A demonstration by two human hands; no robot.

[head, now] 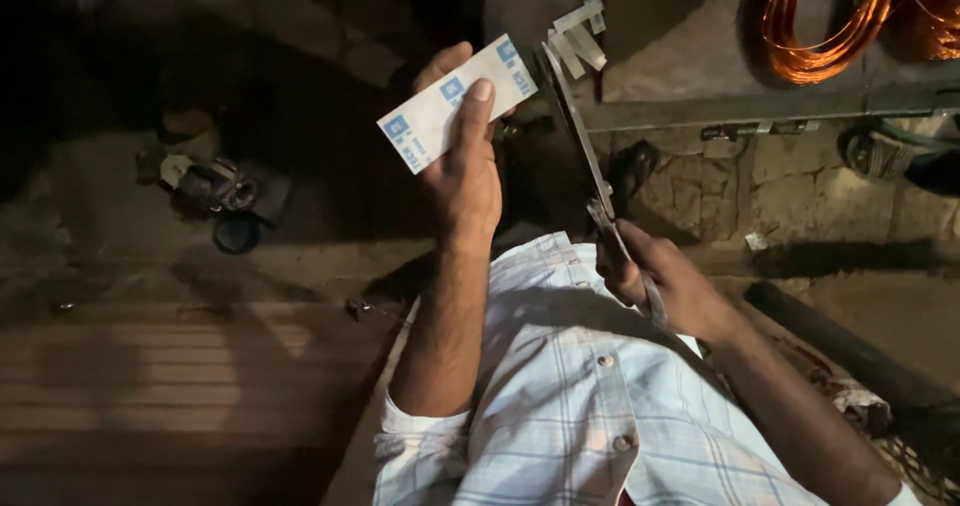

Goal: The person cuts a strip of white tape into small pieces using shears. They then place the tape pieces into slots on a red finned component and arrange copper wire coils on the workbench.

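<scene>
My left hand [468,166] holds up a white paper sheet [440,111] with small blue printed squares, thumb on top and fingers behind. My right hand [665,281] grips the handles of long metal scissors [580,136], whose blades point up and away just right of the sheet's edge. Several narrow cut paper strips [578,36] lie on a grey slab beyond the blade tips. My light checked shirt fills the lower middle of the view.
Coils of copper wire [830,26] rest on a stone slab [700,56] at the top right. A dark clump of small metal parts [215,196] sits on the dim floor at left. A sandalled foot [890,151] shows at far right.
</scene>
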